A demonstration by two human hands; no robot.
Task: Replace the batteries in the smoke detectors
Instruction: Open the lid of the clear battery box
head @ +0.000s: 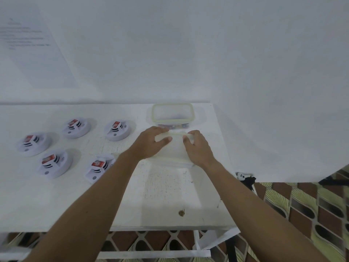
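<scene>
Both hands are on the translucent plastic lid with a pale green rim point(172, 148), which lies flat on the white table point(170, 195). The left hand point(151, 143) and right hand point(198, 147) grip it from either side, fingers curled over its far edge. The bit that matters is what's straight ahead: the open clear plastic tub point(172, 114) sits just beyond the fingertips, long side running left to right, both hands about equally near. The loose batteries point(171, 126) show through its near wall, too blurry to count. The five round white smoke detectors point(118, 130), each with a red battery showing, sit well off to the left, so they're nearer the left hand. Probably the lid gets parked first, then it's a short forward reach into the tub.
</scene>
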